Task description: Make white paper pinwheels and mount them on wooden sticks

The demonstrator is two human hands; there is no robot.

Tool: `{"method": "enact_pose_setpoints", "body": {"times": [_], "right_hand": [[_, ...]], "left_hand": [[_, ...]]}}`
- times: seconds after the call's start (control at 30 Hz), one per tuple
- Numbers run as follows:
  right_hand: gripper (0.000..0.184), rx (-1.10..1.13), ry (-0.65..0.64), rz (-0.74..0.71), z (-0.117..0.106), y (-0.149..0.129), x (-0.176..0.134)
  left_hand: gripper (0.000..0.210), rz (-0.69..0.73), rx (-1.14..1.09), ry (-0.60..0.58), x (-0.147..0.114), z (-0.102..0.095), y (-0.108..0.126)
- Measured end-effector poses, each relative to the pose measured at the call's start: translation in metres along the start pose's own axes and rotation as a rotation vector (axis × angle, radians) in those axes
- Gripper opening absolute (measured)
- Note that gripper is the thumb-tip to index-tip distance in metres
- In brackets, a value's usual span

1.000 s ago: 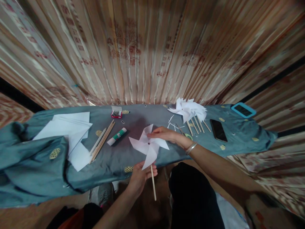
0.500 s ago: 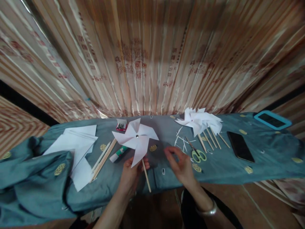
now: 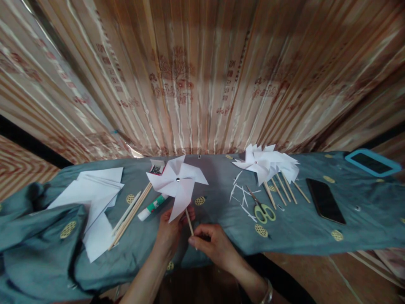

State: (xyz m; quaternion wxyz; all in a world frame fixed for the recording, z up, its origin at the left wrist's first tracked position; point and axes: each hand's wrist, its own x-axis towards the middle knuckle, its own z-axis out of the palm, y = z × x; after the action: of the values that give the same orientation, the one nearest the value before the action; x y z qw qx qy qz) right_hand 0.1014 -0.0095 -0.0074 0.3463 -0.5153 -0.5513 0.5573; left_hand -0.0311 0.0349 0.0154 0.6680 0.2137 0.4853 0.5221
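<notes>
A white paper pinwheel [image 3: 185,181] with a metal pin at its centre is held up over the cloth. Its thin wooden stick [image 3: 189,220] runs down between my hands. My left hand [image 3: 172,226] is closed around the stick just beneath the blades, its fingertips partly hidden by paper. Lower down, my right hand [image 3: 213,242] pinches the stick near its bottom end between thumb and fingers. Behind the pinwheel's left blade stand a small open box of pins [image 3: 156,167] and a green and white glue stick [image 3: 153,207].
White paper sheets [image 3: 98,185] and wooden sticks [image 3: 131,215] lie on the left. To the right are paper strips [image 3: 242,194], green-handled scissors [image 3: 264,212], several finished pinwheels [image 3: 272,162], a phone [image 3: 325,200] and a blue-framed tablet [image 3: 373,162]. Grey-green cloth [image 3: 218,169] covers the table; a curtain hangs behind.
My right hand has moved left and down from the open cloth onto the lower end of the stick. The pinwheel stays in my left hand, and the view has shifted slightly.
</notes>
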Motion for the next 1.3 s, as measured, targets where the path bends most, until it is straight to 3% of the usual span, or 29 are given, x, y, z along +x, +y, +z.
{"method": "enact_pose_setpoints", "body": {"times": [0.4,0.6,0.7,0.77,0.9,0.97,1.07,1.3], "right_hand": [[0.019,0.091,0.122,-0.057,-0.007,0.004,0.009],[0.018,0.055,0.135,-0.084,-0.008,0.002,0.009],[0.016,0.032,0.142,-0.108,-0.019,-0.004,0.007],[0.019,0.02,0.246,-0.138,-0.036,-0.007,0.009],[0.024,0.043,0.621,-0.197,-0.077,-0.008,0.019],[0.024,0.107,0.695,-0.251,-0.091,-0.007,0.024],[0.029,0.19,0.673,-0.296,-0.096,-0.009,0.031],[0.026,0.192,0.646,-0.268,-0.086,-0.02,0.03]], "left_hand": [[0.034,-0.041,0.109,-0.005,-0.002,0.004,-0.009],[0.024,0.018,0.216,-0.031,-0.002,0.001,-0.013],[0.019,0.049,0.257,-0.046,-0.002,0.001,-0.01],[0.018,0.068,0.278,-0.056,-0.003,0.001,-0.009],[0.017,0.086,0.354,-0.072,-0.004,0.0,-0.012],[0.017,0.091,0.406,-0.095,-0.004,0.0,-0.014],[0.017,0.101,0.449,-0.136,-0.004,0.002,-0.017],[0.013,0.157,0.469,-0.154,-0.002,0.004,-0.018]]}}
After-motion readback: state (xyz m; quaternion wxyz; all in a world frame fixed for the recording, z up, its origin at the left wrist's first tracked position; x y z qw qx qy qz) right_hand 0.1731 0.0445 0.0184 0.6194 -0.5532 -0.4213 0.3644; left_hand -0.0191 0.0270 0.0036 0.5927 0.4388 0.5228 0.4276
